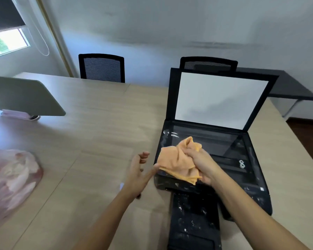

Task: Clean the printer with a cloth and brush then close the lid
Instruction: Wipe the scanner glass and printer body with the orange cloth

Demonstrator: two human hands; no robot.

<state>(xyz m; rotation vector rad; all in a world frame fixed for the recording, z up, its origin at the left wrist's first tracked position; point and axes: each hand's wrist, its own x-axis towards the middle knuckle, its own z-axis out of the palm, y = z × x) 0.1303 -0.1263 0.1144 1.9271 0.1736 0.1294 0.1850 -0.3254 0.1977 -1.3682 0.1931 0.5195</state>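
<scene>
Head view looks down on a pale wooden table with a black printer at about 4 o'clock. Its lid stands raised, the white inner pad facing the person, and the scanner glass lies bare below it. The right hand bunches an orange cloth in curled fingers over the front left part of the glass. The left hand hovers just left of the printer with fingers spread and relaxed; its thumb tip meets the cloth's lower left edge.

White specks dot the printer's front and its pulled-out tray at 6 o'clock. A grey panel on a small base leans at 10 o'clock, and a pink plastic bag sits at 8 o'clock, cut off by the left edge. Two black mesh chairs stand behind the table at 12 o'clock; the lid hides most of the right one. A dark desk shows at 2 o'clock, a window with a blind at 11 o'clock.

The tray's lower end runs out of view. A small pale object under the left wrist is too blurred to tell.
</scene>
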